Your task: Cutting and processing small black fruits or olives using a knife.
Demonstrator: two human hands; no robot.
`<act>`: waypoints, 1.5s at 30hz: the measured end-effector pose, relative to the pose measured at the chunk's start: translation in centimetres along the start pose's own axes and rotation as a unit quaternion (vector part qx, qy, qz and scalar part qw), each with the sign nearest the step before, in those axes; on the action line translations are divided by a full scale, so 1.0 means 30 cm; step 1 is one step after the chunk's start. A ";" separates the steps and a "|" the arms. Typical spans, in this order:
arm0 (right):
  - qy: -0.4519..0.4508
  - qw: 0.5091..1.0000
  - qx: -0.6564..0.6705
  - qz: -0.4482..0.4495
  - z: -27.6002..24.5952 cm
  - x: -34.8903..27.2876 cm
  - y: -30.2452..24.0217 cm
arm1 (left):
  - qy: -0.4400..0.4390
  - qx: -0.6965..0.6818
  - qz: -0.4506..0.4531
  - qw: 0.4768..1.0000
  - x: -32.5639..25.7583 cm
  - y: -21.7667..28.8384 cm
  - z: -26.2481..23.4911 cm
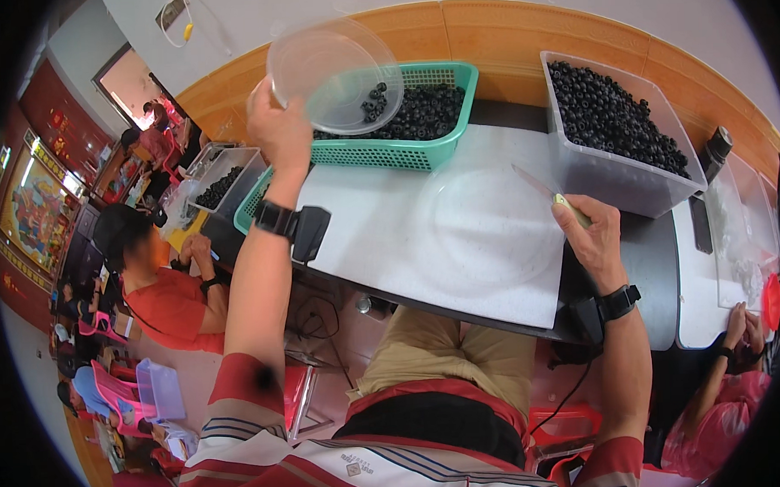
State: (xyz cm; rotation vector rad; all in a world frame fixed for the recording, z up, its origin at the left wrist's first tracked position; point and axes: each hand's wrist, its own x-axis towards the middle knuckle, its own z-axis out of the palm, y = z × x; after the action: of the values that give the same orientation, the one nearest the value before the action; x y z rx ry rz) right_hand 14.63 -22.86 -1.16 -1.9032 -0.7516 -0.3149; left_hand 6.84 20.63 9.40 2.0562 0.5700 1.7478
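A clear plastic bowl [337, 74] is tilting over the green basket [412, 148], a few dark round fruits [373, 102] lying against its lower rim. The left hand [278, 127] is gripping it by the near edge, fingers clamped on the rim, raised above the worktop [381, 235]. Just beyond that hand, the basket is holding a heap of the same dark fruits. The right hand [591, 232] is closing around the handle of a knife [538, 187], blade pointing away. Beside it a clear tub [615, 180] full of dark fruits is standing, and a flat clear lid [484, 232] is lying between the hands.
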 end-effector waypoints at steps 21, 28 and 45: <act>-0.010 1.000 0.004 -0.005 0.002 0.008 -0.003 | -0.068 0.119 0.272 0.952 -0.050 0.032 0.210; -0.009 1.000 -0.004 -0.001 -0.004 0.003 0.003 | -0.032 0.035 0.109 0.993 -0.055 0.052 0.044; -0.032 0.999 -0.002 0.017 0.021 -0.002 0.006 | -0.097 -0.275 -0.349 0.891 -0.580 -0.111 -0.517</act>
State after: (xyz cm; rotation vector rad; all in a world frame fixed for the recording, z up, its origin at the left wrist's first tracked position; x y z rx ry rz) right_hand 14.64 -22.38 -1.60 -1.9359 -0.7596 -0.2358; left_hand -11.19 14.57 -4.47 1.3609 0.5695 1.0910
